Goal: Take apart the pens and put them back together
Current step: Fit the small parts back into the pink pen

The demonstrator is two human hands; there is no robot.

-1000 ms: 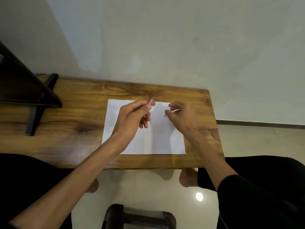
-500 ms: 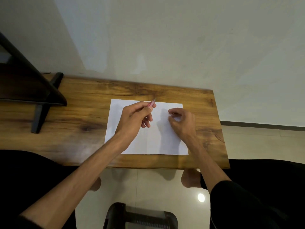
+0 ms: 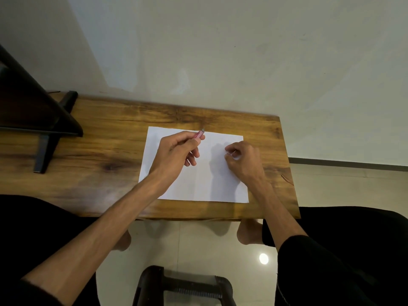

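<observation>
Two hands over white paper (image 3: 198,184) on the bench (image 3: 99,155)
Left hand (image 3: 174,155) fingers grip a pink pen (image 3: 199,134); right hand (image 3: 242,160) fingers curled on the paper, contents unclear

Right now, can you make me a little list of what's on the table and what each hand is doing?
table: wooden table, set against a pale wall
paper: white sheet lying flat on the table, under both hands
left hand: left hand closed around a pink pen
pen: pink pen, tip end sticking out past the fingers, pointing away from the person
right hand: right hand curled over the paper; cannot tell if it holds anything
dark stand: black stand at the table's left end
</observation>
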